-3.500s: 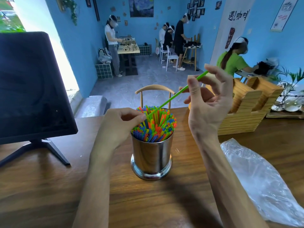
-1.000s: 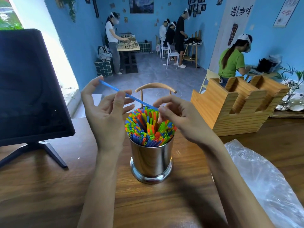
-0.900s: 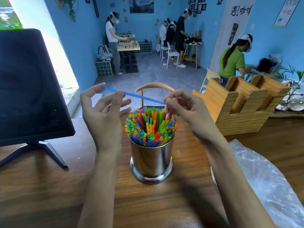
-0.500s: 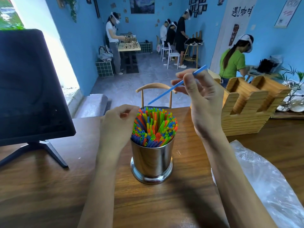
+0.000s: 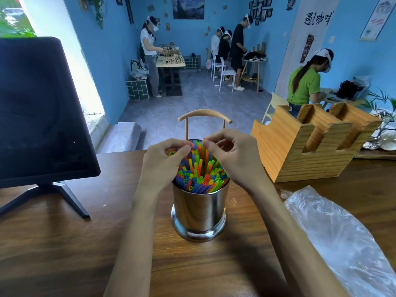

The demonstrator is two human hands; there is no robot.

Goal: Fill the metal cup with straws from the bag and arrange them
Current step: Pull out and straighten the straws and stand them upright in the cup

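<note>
A shiny metal cup [image 5: 199,213] stands on the wooden table [image 5: 64,243], packed with upright coloured straws [image 5: 201,172]. My left hand [image 5: 162,161] is at the far left of the bundle, its curled fingers and thumb closed on some straw tops. My right hand [image 5: 233,155] is at the far right of the bundle, thumb and forefinger pinching at a straw top. A blue straw tip [image 5: 194,144] stands up between the two hands. The clear plastic bag [image 5: 342,243] lies flat on the table to the right.
A black monitor [image 5: 38,108] on a stand fills the left side. A slotted wooden holder [image 5: 310,151] sits at the right rear. A wooden chair back [image 5: 204,115] rises behind the table edge. Several people work at tables across the room.
My right hand, which held a blue straw raised above the cup, has come down to the straw tops. The straw no longer sticks out of that hand. My left hand stayed at the bundle.
</note>
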